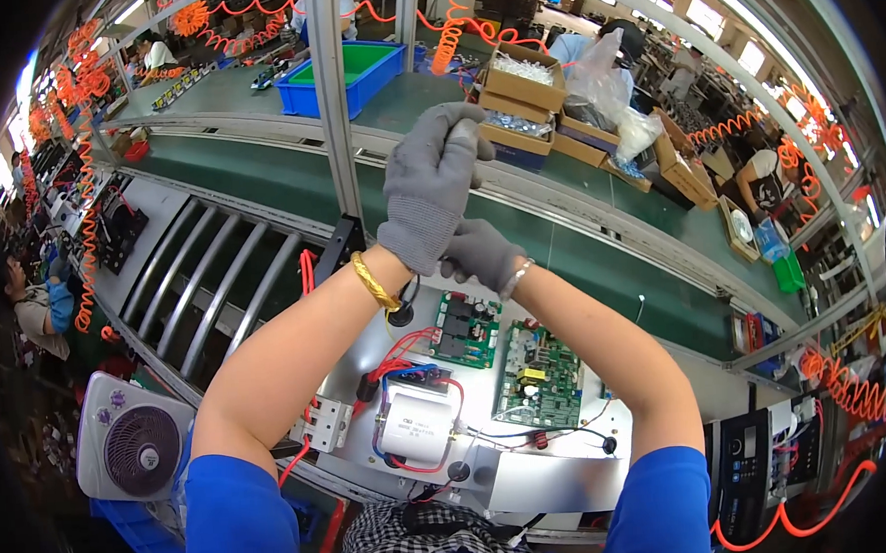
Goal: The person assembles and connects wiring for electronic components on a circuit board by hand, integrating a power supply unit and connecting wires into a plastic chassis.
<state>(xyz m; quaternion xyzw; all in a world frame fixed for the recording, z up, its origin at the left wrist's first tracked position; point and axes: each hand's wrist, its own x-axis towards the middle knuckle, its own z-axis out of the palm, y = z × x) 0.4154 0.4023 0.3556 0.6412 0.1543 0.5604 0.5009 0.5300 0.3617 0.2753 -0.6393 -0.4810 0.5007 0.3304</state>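
Observation:
Both my hands wear grey knitted gloves and are raised above the far edge of a pale metal panel. My left hand is higher, its fingers bent and pressed together; whatever they hold is hidden. Just below and to its right, my right hand is curled close to my left wrist, and its grip is hidden too. A black wire hangs below my left wrist. Mounted on the panel are a relay circuit board, a larger green circuit board and a white cylinder with red and blue wires.
A white breaker sits at the panel's left edge. Beyond stands a metal upright, with a blue bin and cardboard boxes on the shelf. Left are metal rollers and a purple-grey fan. A black unit stands right.

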